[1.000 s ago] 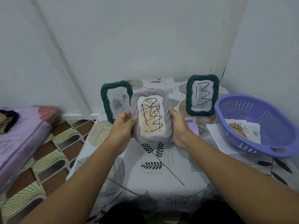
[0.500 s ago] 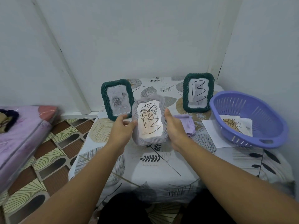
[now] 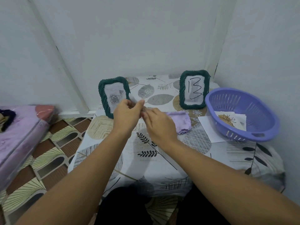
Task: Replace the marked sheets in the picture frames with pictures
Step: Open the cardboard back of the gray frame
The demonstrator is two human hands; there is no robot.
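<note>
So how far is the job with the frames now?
Done: left green frame shows a rose picture. In hand: left hand and right hand meet; what they hold is blurred. Left: right green frame holds a marked sheet; pictures wait in the purple basket.

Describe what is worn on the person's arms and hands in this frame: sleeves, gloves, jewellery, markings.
Nothing is worn on them. The left hand and right hand are bare, with no gloves, rings or bracelets showing. Both forearms are uncovered up to the picture's lower edge, so no sleeve shows. No watch sits on either wrist, and no markings show.
</note>
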